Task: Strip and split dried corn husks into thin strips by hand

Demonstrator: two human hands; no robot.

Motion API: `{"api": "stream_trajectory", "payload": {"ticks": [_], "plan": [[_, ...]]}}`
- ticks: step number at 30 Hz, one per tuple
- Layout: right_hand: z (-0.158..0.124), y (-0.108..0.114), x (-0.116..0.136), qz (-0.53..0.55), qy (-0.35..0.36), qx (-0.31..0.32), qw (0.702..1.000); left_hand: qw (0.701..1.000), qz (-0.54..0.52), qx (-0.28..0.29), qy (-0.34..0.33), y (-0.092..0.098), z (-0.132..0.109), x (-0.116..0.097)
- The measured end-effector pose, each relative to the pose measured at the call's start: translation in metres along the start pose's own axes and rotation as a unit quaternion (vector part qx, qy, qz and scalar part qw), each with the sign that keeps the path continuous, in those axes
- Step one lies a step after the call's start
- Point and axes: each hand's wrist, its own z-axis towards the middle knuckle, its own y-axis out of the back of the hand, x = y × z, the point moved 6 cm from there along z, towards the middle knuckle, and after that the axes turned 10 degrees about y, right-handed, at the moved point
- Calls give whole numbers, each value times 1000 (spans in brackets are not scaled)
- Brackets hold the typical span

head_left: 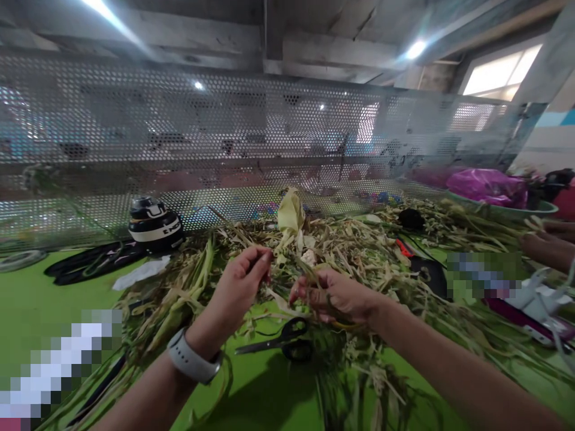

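Note:
My left hand, with a white watch on the wrist, is raised over the green table, its fingers pinched on a thin plant strand. My right hand is closed around green stems and leaves from the pile of plant cuttings just beyond it. Black-handled scissors lie on the table right below both hands. A yellowish flower or cloth piece stands up behind the pile.
A perforated metal screen walls off the far side of the table. A black and white bottle or cap and black straps lie at left. Another person's forearm reaches in at right, near a basin with a pink bag.

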Motion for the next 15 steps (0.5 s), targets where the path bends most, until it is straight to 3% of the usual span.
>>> {"api": "stream_trajectory", "payload": {"ticks": [3,6,8,10,12,13,15], "plan": [[-6,16,19,-97,-2,30,995,997,-72,30,8,2,1,0],[-15,45,39,-232,-27,91,968,987,-4,161,-10,-5,-10,-13],[-20,70,49,-342,-39,87,935,957,96,271,-27,-13,-22,-20],[-23,101,62,-466,-31,-7,884,920,198,335,-55,-15,-30,-23],[-29,126,76,-548,-9,-125,827,893,261,359,-73,-15,-33,-22],[-32,132,79,-565,-6,-150,811,890,265,365,-71,-14,-33,-21],[-35,136,77,-560,-29,-121,819,895,214,391,-30,-14,-32,-17]]}}
